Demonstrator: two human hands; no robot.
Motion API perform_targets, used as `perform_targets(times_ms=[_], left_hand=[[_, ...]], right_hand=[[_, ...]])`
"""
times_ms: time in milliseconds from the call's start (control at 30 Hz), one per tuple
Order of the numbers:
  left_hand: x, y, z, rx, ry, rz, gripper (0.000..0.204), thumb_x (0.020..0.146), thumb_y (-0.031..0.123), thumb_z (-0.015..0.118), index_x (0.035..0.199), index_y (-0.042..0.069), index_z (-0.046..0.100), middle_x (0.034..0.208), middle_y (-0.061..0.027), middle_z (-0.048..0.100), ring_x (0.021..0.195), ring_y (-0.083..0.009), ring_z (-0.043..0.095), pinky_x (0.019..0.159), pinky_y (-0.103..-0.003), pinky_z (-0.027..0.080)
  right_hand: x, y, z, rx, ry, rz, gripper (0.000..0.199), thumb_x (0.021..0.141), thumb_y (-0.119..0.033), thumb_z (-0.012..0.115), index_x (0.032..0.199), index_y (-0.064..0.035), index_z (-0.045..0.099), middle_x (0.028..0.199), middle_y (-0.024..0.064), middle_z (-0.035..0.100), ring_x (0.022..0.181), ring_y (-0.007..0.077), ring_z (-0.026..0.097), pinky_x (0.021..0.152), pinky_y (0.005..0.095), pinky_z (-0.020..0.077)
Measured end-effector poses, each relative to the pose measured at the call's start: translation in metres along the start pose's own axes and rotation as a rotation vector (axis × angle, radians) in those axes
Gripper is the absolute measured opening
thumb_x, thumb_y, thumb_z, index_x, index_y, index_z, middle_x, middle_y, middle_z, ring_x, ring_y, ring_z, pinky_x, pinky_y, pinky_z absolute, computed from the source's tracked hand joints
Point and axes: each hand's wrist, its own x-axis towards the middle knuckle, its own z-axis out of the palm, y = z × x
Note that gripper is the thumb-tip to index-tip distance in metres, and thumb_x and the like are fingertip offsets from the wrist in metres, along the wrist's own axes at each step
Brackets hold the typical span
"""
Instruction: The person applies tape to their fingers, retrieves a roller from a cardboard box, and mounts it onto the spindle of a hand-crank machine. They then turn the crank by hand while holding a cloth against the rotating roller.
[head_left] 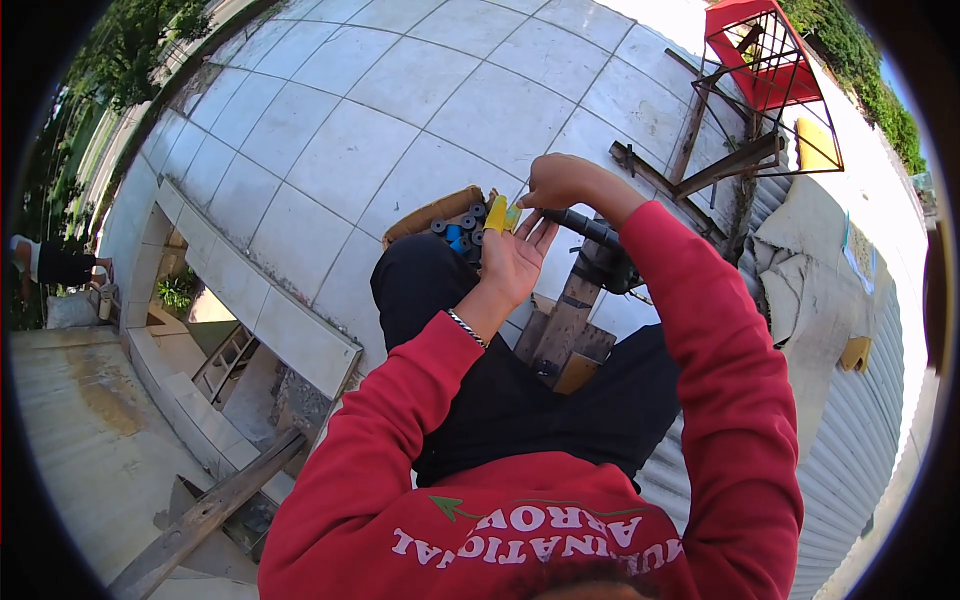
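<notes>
My left hand (pixel 513 262) is turned palm up in front of my knees, its fingers stretched out. A yellow wrap (pixel 496 214) covers its thumb, and a yellow-green wrap (pixel 512 217) sits on the finger beside it. My right hand (pixel 563 186) reaches over from the right with its fingers closed at that second wrap; what they pinch is too small to make out. Just right of my left fingertips is a black cylindrical machine part (pixel 568 219), joined to a dark machine body (pixel 612 262) on a wooden stand (pixel 563 325).
Behind my left knee stands an open cardboard box (pixel 425 212) with several black ring-shaped pieces (pixel 468 222) and a blue piece (pixel 454 233). A rusty metal frame (pixel 740 160) and a red chair-like object (pixel 765 55) stand far right. Corrugated sheets (pixel 850 440) lie right. Another person (pixel 65 262) is far left.
</notes>
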Motion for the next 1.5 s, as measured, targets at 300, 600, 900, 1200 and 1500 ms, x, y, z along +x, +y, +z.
perform_targets(times_ms=[300, 600, 900, 1200, 1500], left_hand=[[-0.001, 0.002, 0.001, -0.030, 0.018, -0.019, 0.044, 0.113, 0.032, 0.040, 0.146, 0.004, 0.042, 0.143, -0.0228, 0.050, 0.140, -0.0354, 0.052, 0.121, -0.050, 0.045], [0.002, -0.002, -0.004, -0.029, 0.004, 0.006, 0.041, 0.112, 0.030, 0.042, 0.145, 0.005, 0.046, 0.138, -0.0195, 0.054, 0.136, -0.0329, 0.054, 0.119, -0.048, 0.047], [0.007, -0.023, -0.024, 0.170, -0.192, -0.009, 0.029, 0.108, 0.010, 0.054, 0.137, 0.006, 0.054, 0.134, -0.0051, 0.061, 0.128, -0.0209, 0.060, 0.117, -0.044, 0.050], [0.017, -0.036, -0.018, 0.168, -0.050, 0.035, 0.031, 0.105, -0.003, 0.054, 0.136, 0.004, 0.055, 0.134, -0.0082, 0.065, 0.128, -0.0231, 0.064, 0.115, -0.043, 0.053], [0.015, -0.036, -0.015, 0.172, -0.040, 0.033, 0.033, 0.105, -0.005, 0.050, 0.138, 0.001, 0.051, 0.137, -0.0130, 0.062, 0.128, -0.0258, 0.064, 0.113, -0.042, 0.055]], right_hand=[[-0.008, -0.006, -0.007, 0.037, 0.108, 0.070, 0.039, 0.094, -0.043, 0.070, 0.098, -0.0054, 0.081, 0.092, 0.0155, 0.078, 0.088, 0.0350, 0.074, 0.077, 0.0452, 0.0589], [-0.007, -0.001, -0.009, 0.148, 0.114, 0.054, 0.039, 0.089, -0.042, 0.077, 0.097, -0.0042, 0.082, 0.091, 0.0166, 0.078, 0.087, 0.0343, 0.074, 0.077, 0.0446, 0.0579], [0.029, 0.021, 0.011, 0.061, -0.105, -0.004, 0.031, 0.079, -0.032, 0.083, 0.098, -0.0068, 0.083, 0.093, 0.0143, 0.079, 0.086, 0.0307, 0.076, 0.075, 0.0441, 0.0585], [0.021, -0.008, -0.004, -0.077, -0.200, 0.095, 0.041, 0.078, -0.032, 0.088, 0.108, -0.0060, 0.081, 0.104, 0.0110, 0.080, 0.094, 0.0302, 0.078, 0.076, 0.0406, 0.0614], [0.039, 0.016, 0.010, 0.135, -0.275, 0.059, 0.038, 0.077, -0.037, 0.088, 0.096, -0.0042, 0.083, 0.095, 0.0166, 0.079, 0.087, 0.0304, 0.076, 0.074, 0.0400, 0.0596]])
